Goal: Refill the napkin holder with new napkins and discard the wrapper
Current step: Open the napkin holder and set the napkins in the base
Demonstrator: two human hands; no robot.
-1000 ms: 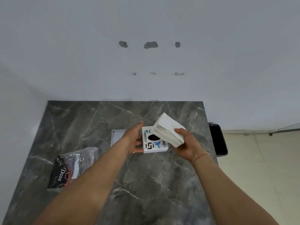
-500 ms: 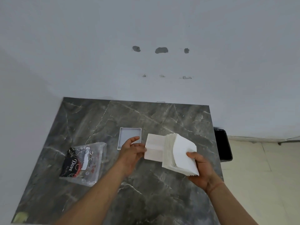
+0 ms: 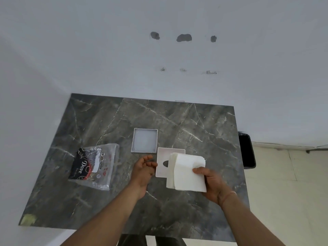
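While the right hand (image 3: 212, 181) pinches the napkin stack (image 3: 187, 172) just above the surface (image 3: 177, 206), square its edges to the holder (image 3: 164, 162), whose left rim the left hand (image 3: 143, 168) grips, before seating it; the lid (image 3: 144, 142) and wrapper (image 3: 94, 166) lie apart, the bin (image 3: 246, 150) beyond.

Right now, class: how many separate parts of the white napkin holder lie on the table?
2. The tray part lies alone toward the table's middle; the part with the cut-out sits nearer, touched by the left hand, partly behind the napkin stack.
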